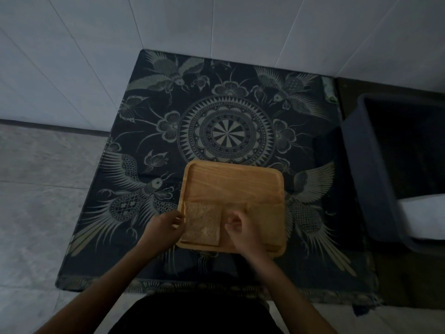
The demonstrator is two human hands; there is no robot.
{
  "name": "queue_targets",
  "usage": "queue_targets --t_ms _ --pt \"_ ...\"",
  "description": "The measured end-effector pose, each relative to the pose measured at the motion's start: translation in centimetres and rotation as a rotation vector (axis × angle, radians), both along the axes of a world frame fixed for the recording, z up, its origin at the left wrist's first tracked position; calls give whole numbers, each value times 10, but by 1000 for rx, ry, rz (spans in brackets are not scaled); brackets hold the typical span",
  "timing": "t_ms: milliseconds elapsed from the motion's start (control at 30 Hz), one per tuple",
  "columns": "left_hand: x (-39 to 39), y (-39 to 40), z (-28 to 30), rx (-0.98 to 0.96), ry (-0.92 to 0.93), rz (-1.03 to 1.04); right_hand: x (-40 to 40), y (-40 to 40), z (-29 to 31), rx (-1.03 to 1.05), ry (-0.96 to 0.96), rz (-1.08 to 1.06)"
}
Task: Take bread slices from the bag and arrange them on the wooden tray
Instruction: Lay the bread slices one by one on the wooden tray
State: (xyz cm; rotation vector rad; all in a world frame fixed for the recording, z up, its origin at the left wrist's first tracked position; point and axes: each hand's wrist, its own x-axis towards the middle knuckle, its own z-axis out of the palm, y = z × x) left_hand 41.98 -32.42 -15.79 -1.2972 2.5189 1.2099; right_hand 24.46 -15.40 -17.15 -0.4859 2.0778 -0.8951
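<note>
A wooden tray (232, 189) sits on a dark patterned cloth (216, 104) spread over the floor, close to the person. One bread slice (202, 222) lies flat in the tray's near left corner, and a second slice (265, 222) appears to lie just to its right along the near edge, though the dim light and blur make its outline hard to tell from the wood. The left hand (166, 225) rests at the left edge of the first slice, its fingers lightly curled against the crust and tray rim, steadying rather than lifting. The right hand (240, 227) hovers over the seam between the two slices with fingers curled in; whether it pinches anything cannot be told. The far half of the tray is bare, so the arranging looks to be early to midway, with room for another row. No bread bag can be made out; a dark bin (375, 165) stands to the right with something pale (423, 215) inside.
</note>
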Motion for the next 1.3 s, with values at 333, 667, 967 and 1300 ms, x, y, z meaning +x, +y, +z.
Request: queue_targets --t_ms 333,667,967,1300 --pt "-77 9 34 55 78 -104 -74 31 46 -146 -50 -220" --pt "-123 47 20 290 26 -69 -116 84 30 -96 -1 -364" --pt "-142 96 5 440 -17 74 -116 98 14 10 -165 -314" --pt "-141 106 -2 373 10 180 -117 89 13 40 -241 -324"
